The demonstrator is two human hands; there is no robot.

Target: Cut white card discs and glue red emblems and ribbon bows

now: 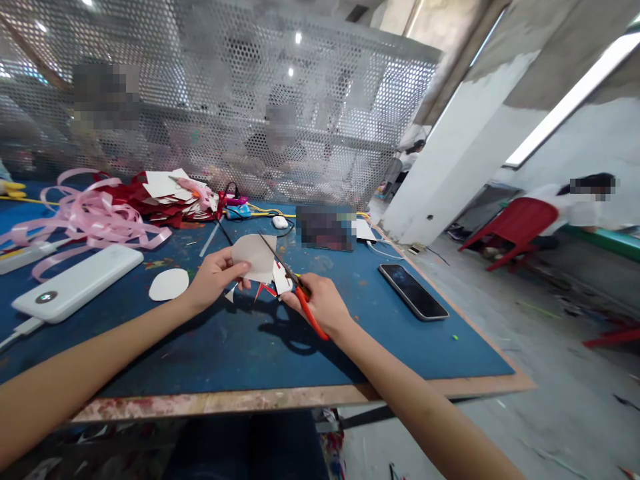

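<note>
My left hand [216, 277] pinches a beige card piece [253, 257] and holds it above the blue table [250, 347]. My right hand [323, 303] grips red-handled scissors [295, 287], whose blades run up across the card. Small white and red offcuts [273, 283] hang at the card's lower edge, between my two hands.
A cut white oval [169, 284] lies left of my hands. A white power bank [77, 283] and pink ribbon [90, 220] sit at the left, with red and white card scraps [160, 197] behind. A black phone [413, 291] lies right. A perforated metal screen [225, 100] backs the table.
</note>
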